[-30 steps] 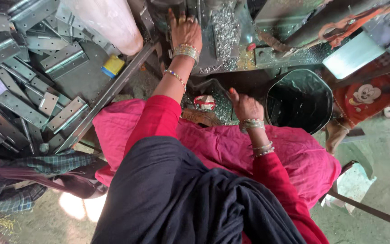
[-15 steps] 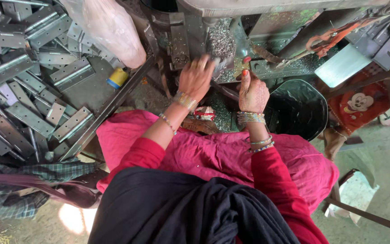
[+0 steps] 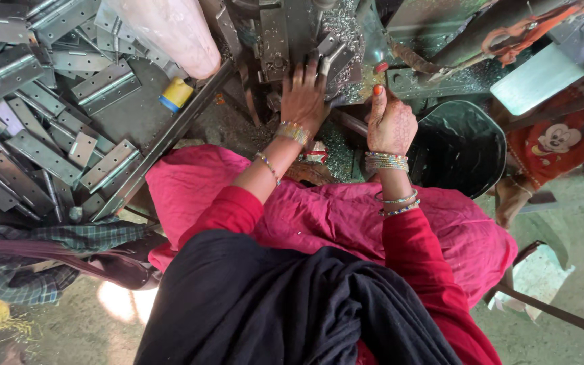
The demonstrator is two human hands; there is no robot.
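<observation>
— What do we see from the head camera, taking the grey machine block (image 3: 285,34) as our landmark?

— Our left hand (image 3: 303,100) lies flat just below the block, fingers (image 3: 299,73) spread narrow and pressing on a metal hinge piece (image 3: 331,54) seated at the block's right edge. We cannot tell whether they grip it or only pin it down.

— And the right hand (image 3: 388,123)?

— It sits to the right of the block, loosely curled, its thumb tip beside a small red knob (image 3: 380,67). We cannot tell whether it holds anything.

— What has changed?

— A second ago the left hand was stretched alone at the block while the right rested low on our lap. Half a second ago both had come up. Now the left has settled onto the piece, so we judge the part is being seated in the machine.

— What surrounds it?

— Left of the block a tray of loose hinges (image 3: 42,135), a yellow bottle (image 3: 176,94) and a pale plastic bag (image 3: 170,30). Right of it a black bucket (image 3: 464,145). Metal shavings (image 3: 338,152) lie below the block, above our pink lap.
</observation>
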